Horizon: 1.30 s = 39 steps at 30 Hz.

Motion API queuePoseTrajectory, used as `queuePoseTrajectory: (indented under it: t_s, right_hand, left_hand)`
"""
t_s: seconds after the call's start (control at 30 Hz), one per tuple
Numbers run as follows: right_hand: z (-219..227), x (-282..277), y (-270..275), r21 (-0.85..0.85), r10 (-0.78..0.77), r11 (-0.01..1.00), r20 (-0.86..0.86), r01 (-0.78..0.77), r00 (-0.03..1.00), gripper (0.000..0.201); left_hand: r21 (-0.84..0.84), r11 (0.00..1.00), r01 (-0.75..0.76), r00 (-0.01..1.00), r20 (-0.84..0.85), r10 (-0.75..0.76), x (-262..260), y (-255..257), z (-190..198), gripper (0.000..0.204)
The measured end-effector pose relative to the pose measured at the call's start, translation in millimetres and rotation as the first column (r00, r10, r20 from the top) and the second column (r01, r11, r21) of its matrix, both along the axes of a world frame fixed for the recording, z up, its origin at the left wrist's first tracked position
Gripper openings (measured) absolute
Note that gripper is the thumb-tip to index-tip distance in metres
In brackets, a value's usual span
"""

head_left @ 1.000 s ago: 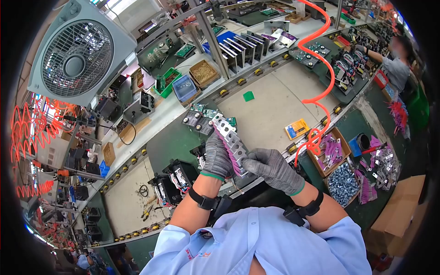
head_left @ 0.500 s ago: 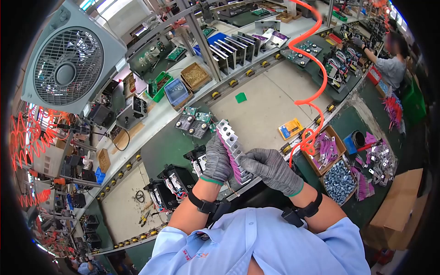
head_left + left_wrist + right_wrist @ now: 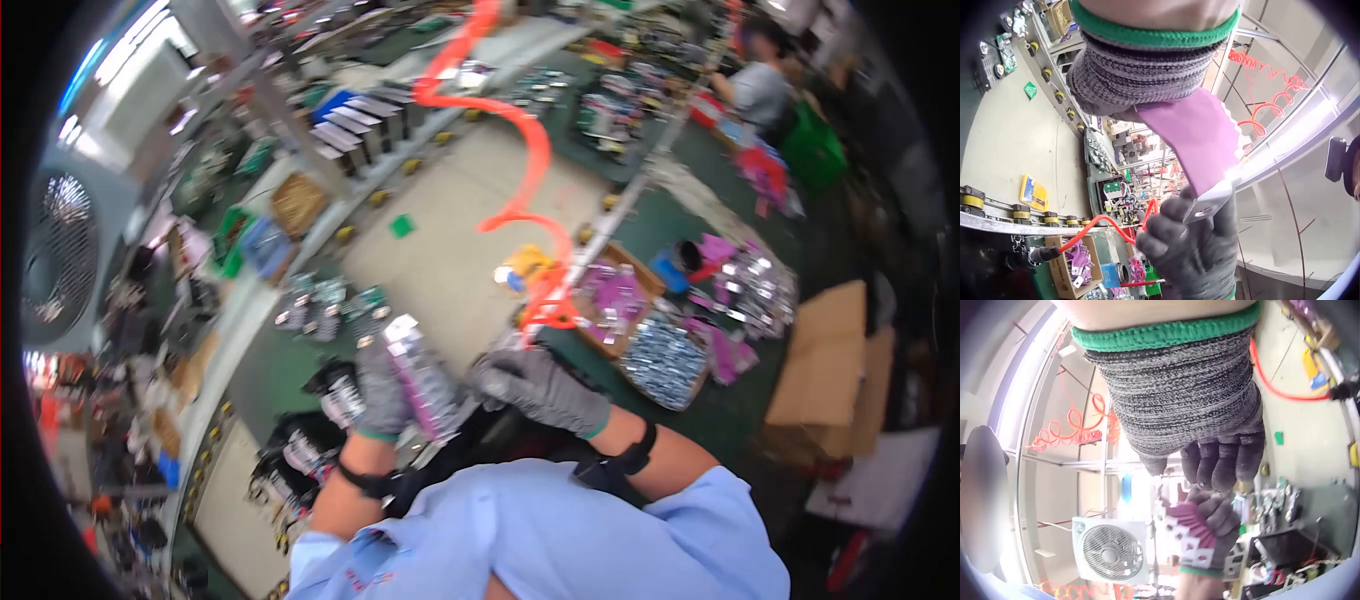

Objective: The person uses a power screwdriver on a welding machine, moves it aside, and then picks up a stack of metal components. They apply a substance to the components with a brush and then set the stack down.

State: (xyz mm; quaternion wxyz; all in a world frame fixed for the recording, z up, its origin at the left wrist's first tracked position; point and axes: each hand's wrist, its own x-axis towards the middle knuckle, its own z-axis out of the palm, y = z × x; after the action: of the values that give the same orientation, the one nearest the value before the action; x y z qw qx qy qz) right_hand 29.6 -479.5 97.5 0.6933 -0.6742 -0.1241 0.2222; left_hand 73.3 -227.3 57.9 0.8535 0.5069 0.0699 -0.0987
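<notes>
My gloved left hand grips a row of nested metal brackets covered in purple film. In the left wrist view their purple face runs out below the glove's cuff, ending in a bright folded metal tab with a hole. The gloved right hand is a short way to the right of the brackets, in the head view. Its fingers bend loosely, and a gap shows between them and the thumb in the right wrist view. Nothing shows in that gap.
To the right are a carton of purple-filmed parts, a box of bluish metal fasteners and a loose heap of brackets. A coiled orange hose hangs ahead. Black units sit at left; another person is far right.
The head view has swung to the right and blurred, so the bench has shifted left in it. My right hand has come away from the brackets' lower end; the left keeps its grip.
</notes>
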Motion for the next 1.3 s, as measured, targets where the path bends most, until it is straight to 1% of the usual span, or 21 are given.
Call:
queuePoseTrajectory:
  t_s: [0.07,0.1,0.17,0.23,0.27,0.3,0.37,0.4,0.47,0.5,0.57,0.67,0.7,0.77,0.8,0.87,0.9,0.97,1.07,1.1,1.3]
  right_hand:
    - [-13.5,-16.3,-40.1,-0.097,-0.059,0.994,-0.036,0.056,0.998,0.052]
    - [-14.5,-26.4,-61.7,-0.293,-0.153,0.947,-0.054,0.131,0.987,0.048]
    - [-38.6,-48.4,-105.9,-0.412,-0.317,0.859,0.035,0.303,0.948,0.044]
    - [-70.5,-67.6,-161.6,-0.568,-0.466,0.694,0.115,0.443,0.877,0.041]
    - [-77.2,-69.9,-189.4,-0.584,-0.555,0.612,0.163,0.533,0.816,0.038]
    - [-88.1,-69.3,-221.9,-0.649,-0.588,0.475,0.269,0.594,0.763,0.035]
    - [-114.1,-61.3,-280.8,-0.626,-0.524,0.276,0.539,0.730,0.660,0.044]
    - [-108.5,-50.4,-294.3,-0.625,-0.523,0.279,0.538,0.729,0.661,0.044]
    - [-100.5,-21.9,-317.7,-0.755,-0.272,-0.004,0.632,0.656,0.725,0.062]
    - [-102.3,-8.1,-324.9,-0.753,-0.270,0.008,0.632,0.659,0.726,0.062]
    - [-110.3,10.4,-336.1,-0.890,-0.266,-0.105,0.456,0.445,0.849,0.072]
    - [-154.7,13.4,-377.4,-0.821,-0.114,-0.081,0.571,0.565,0.813,0.074]
    - [-136.9,11.9,-380.0,-0.780,-0.049,-0.116,0.622,0.614,0.781,0.073]
    - [-119.7,18.1,-420.7,-0.888,-0.333,-0.141,0.458,0.437,0.824,0.069]
    - [-96.1,13.1,-419.1,-0.891,-0.334,-0.139,0.454,0.433,0.826,0.069]
    - [-33.0,-2.4,-413.7,-0.486,-0.432,0.200,0.735,0.851,0.522,0.058]
    - [-24.8,-8.1,-411.7,-0.488,-0.430,0.194,0.737,0.851,0.521,0.058]
    - [-15.1,-22.5,-400.8,-0.402,-0.591,0.365,0.596,0.840,0.543,0.044]
    - [11.4,-27.2,-356.5,-0.368,-0.512,0.417,0.661,0.831,0.549,0.022]
    - [6.7,-28.6,-346.5,-0.260,-0.611,0.473,0.592,0.842,0.526,0.020]
    - [-27.0,-39.5,-326.0,-0.134,-0.745,0.435,0.502,0.890,0.439,0.019]
  left_hand:
    - [0.096,0.995,0.011,1.000,-0.023,-0.008,0.6,11.0,-18.7,0.025]
    - [-0.022,1.000,0.016,0.989,-0.149,-0.019,-0.7,5.3,-10.7,0.023]
    - [-0.163,0.986,-0.032,0.950,-0.310,-0.020,-0.9,11.3,-17.9,0.021]
    - [-0.352,0.933,-0.068,0.932,-0.355,-0.066,-1.8,29.1,-50.6,0.016]
    - [-0.276,0.944,-0.181,0.905,-0.422,0.050,1.8,33.2,-74.9,0.013]
    - [-0.321,0.937,-0.137,0.918,-0.397,-0.002,0.1,28.0,-72.4,0.013]
    - [-0.244,0.969,-0.041,0.914,-0.401,-0.063,-0.1,14.4,-54.3,0.019]
    - [-0.242,0.969,-0.043,0.914,-0.401,-0.059,-0.1,6.3,-53.5,0.019]
    - [-0.153,0.980,-0.127,0.828,-0.560,0.020,0.2,-6.3,-51.8,0.024]
    - [-0.050,0.995,-0.085,0.842,-0.538,0.045,1.2,-9.4,-55.9,0.032]
    - [-0.076,0.992,-0.100,0.855,-0.517,0.046,1.5,-16.9,-51.6,0.031]
    - [-0.106,0.992,-0.069,0.864,-0.503,0.007,1.6,-4.6,-68.5,0.027]
    - [-0.107,0.993,-0.038,0.860,-0.510,-0.022,1.8,2.9,-77.5,0.024]
    - [-0.173,0.984,-0.049,0.887,-0.460,-0.037,3.5,7.1,-84.8,0.024]
    - [-0.242,0.969,-0.043,0.912,-0.405,-0.060,3.8,7.5,-86.0,0.023]
    - [-0.230,0.973,-0.031,0.910,-0.408,-0.067,6.7,1.1,-82.3,0.027]
    - [-0.153,0.987,-0.044,0.892,-0.451,-0.030,8.0,-5.9,-78.8,0.031]
    - [0.016,1.000,0.010,0.857,-0.516,-0.001,9.8,-32.1,-47.8,0.041]
    - [0.043,0.995,-0.090,0.777,-0.622,0.097,13.2,-57.7,-31.6,0.046]
    - [0.030,0.996,-0.086,0.773,-0.629,0.086,13.0,-53.4,-40.1,0.045]
    - [0.083,0.992,-0.097,0.769,-0.626,0.127,9.7,-48.6,-35.9,0.045]
